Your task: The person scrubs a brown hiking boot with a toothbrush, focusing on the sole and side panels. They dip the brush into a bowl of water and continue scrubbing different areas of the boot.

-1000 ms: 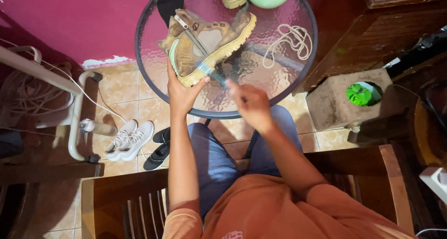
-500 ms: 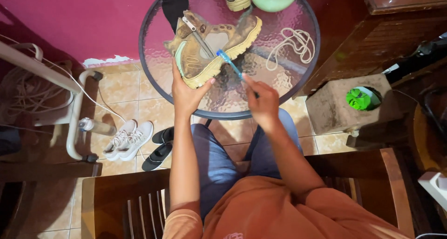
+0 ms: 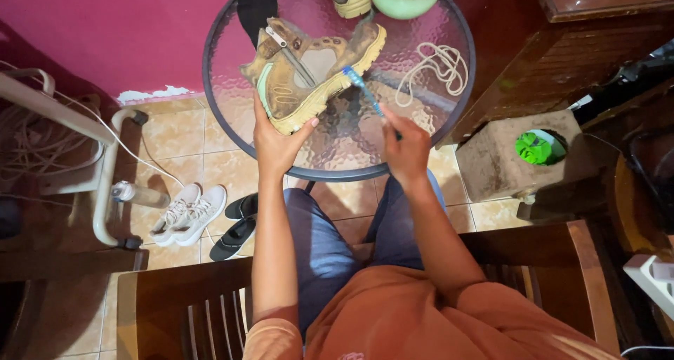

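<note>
While lying sideways, the tan boot [image 3: 309,72] looks scuffed.

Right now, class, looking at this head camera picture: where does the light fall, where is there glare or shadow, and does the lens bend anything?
Head view: light falls evenly on the boot and both hands, which look sharp; the textured glass table gives a soft sheen, no hard glare; the cabinet at right sits in deep shadow; the wide lens bows the chair at the edges.
</note>
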